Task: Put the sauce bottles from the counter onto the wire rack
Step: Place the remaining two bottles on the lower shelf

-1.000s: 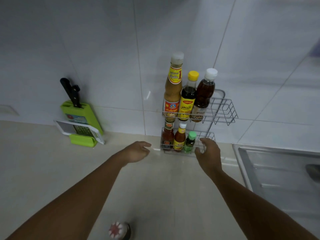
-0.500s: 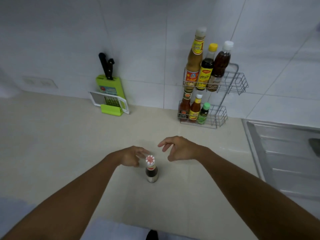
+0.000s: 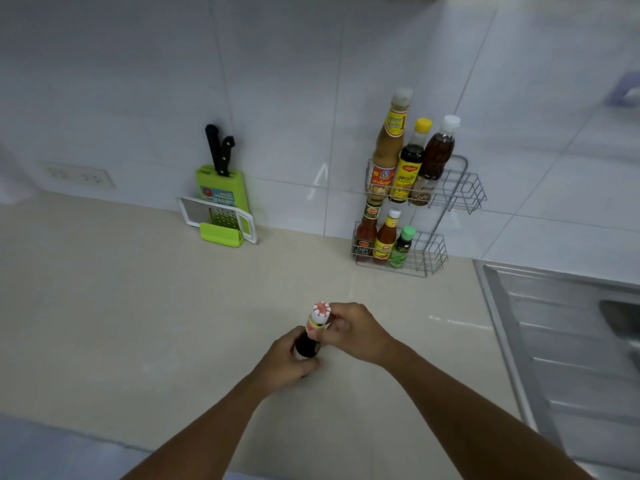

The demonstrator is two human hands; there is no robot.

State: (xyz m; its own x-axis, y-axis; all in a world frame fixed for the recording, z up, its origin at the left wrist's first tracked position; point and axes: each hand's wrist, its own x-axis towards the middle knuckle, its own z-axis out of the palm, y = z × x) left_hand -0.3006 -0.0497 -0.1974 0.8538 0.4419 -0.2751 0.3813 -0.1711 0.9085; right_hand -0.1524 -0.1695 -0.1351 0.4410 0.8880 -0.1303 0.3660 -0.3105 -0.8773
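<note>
hands, left (image 3: pixel 281 362) and right (image 3: pixel 349 332), grip dark bottle (image 3: pixel 313 336); wire rack (image 3: pixel 450 194) holds six

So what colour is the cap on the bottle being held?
Red and white, in a petal-like pattern on the cap; head view.

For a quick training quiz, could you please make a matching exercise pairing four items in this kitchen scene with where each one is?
Items:
1. Dark bottle with red-and-white cap
2. Green-capped bottle
3. Yellow-capped bottle
4. Black-handled knives

Places:
A. Upper shelf of the wire rack
B. Green holder by the wall
C. Held in both hands, left hand and right hand
D. Lower shelf of the wire rack

Pairs: 1-C, 2-D, 3-A, 4-B
</note>
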